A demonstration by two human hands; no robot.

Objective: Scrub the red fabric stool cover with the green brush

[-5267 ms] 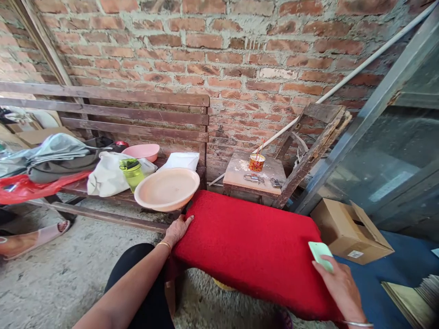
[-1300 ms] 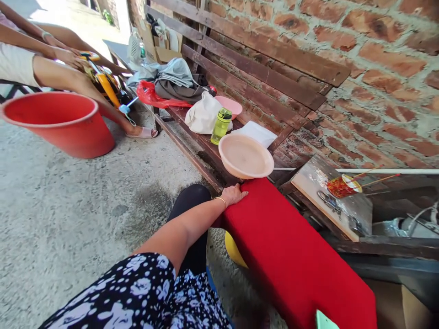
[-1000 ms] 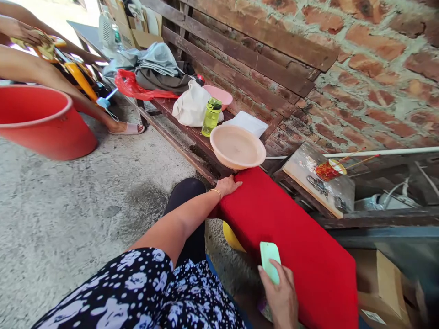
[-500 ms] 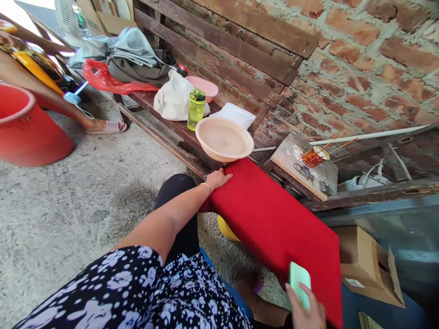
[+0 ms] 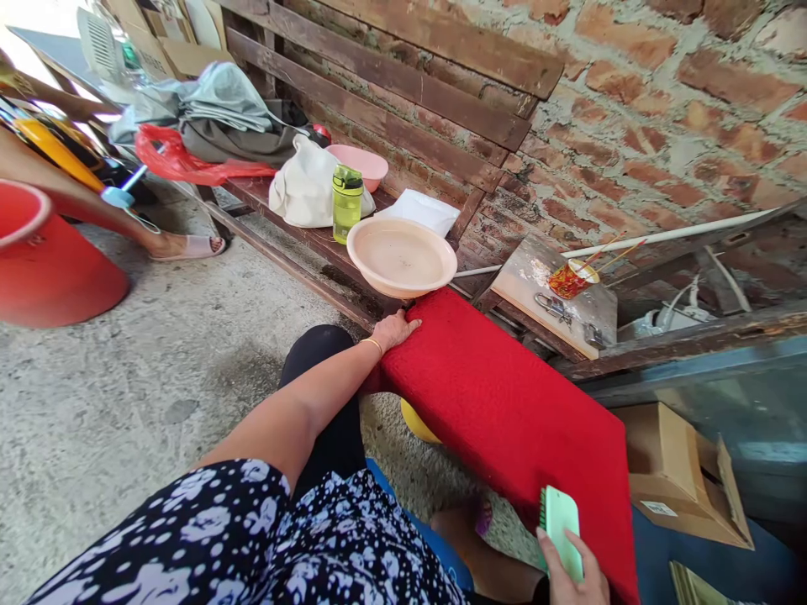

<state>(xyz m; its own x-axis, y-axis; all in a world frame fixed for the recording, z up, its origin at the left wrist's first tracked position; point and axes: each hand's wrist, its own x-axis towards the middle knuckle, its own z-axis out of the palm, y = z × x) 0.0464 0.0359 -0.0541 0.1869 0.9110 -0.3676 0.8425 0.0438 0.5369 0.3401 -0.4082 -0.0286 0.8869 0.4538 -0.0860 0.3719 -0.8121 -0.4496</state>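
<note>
A long bench-like surface covered in red cloth [image 5: 498,386] stretches diagonally across my front. My left hand [image 5: 396,330] is closed around its far end, thumb on top and the other fingers partly hidden. At the near end, my right hand [image 5: 577,571] grips a pale green scrubbing brush [image 5: 562,529], its dark green bristles showing along the left side. The brush is over the red cloth; whether the bristles touch it I cannot tell. Just beyond my left hand stands a wide, pale pink basin [image 5: 403,256] with cloudy water in it.
On the wooden bench [image 5: 277,202] are a green bottle [image 5: 346,206], a white bag [image 5: 296,185] and a smaller pink bowl [image 5: 362,164]. A cardboard box [image 5: 684,475] stands right. Another person's leg [image 5: 81,185] and a red bucket [image 5: 50,260] are left.
My right hand has tilted the brush, so its bristles now show, and moved slightly right and down. My left hand keeps its place on the red end. The view has shifted a little.
</note>
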